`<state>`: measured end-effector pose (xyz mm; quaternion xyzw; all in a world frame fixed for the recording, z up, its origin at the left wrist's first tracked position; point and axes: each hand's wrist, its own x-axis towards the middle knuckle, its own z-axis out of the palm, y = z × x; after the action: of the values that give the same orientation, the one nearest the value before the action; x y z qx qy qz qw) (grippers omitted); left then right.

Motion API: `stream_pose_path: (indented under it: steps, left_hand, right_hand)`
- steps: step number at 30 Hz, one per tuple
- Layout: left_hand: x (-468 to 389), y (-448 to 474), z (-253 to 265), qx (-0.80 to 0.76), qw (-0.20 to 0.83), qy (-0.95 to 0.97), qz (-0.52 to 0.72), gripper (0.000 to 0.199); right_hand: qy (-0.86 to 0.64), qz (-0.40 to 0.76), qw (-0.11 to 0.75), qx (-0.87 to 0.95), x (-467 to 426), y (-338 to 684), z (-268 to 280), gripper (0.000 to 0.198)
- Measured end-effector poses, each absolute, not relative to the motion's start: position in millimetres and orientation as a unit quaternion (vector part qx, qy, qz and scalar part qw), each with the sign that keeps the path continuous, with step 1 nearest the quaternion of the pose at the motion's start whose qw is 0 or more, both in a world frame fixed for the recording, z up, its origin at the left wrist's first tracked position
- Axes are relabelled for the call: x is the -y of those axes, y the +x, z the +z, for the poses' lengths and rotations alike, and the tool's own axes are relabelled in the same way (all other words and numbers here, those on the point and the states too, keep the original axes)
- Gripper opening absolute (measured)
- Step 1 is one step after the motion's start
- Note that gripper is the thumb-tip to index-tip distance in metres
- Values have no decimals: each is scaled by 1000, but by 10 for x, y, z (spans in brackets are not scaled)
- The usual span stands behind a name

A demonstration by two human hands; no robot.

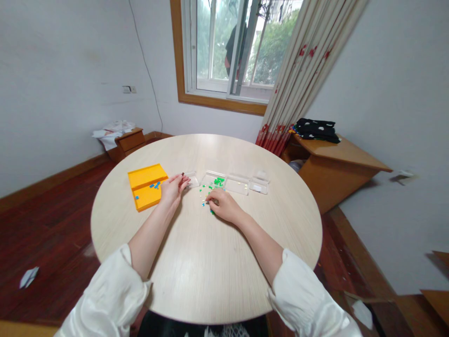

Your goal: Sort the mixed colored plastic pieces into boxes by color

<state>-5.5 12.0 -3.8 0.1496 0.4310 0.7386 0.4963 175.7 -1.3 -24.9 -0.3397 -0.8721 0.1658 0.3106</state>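
My left hand (171, 188) is raised beside a clear plastic tray (192, 179), its fingers closed around a small dark brown piece (183, 174). Over the loose pile, my right hand (224, 205) is closed in a pinch, and whatever lies between its fingertips is too small to make out. Small green, yellow and blue pieces (203, 204) are scattered by the right fingertips. Behind them, a clear tray (210, 175) contains bright green pieces (219, 181). Left of my left hand lies an open yellow case (145, 175) with several blue pieces (155, 186) in it.
Two more clear trays stand to the right: one with a few pale pieces (237, 185), the other a lidded box (259, 183). Everything rests on a round pale table (196, 262). A wooden cabinet (336, 159) with dark folded cloth (317, 129) stands beyond its right edge.
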Motion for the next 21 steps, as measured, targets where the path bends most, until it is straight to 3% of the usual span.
stream_pose_path:
  steps: [11,21]
  left_hand:
    - [-86,-34,60,-438,515,117,728,16]
    - [-86,-26,40,-426,526,148,722,12]
  right_hand:
    - [-434,246,291,816,-73,1946,-125,25]
    - [-401,276,269,831,-67,2004,-111,4]
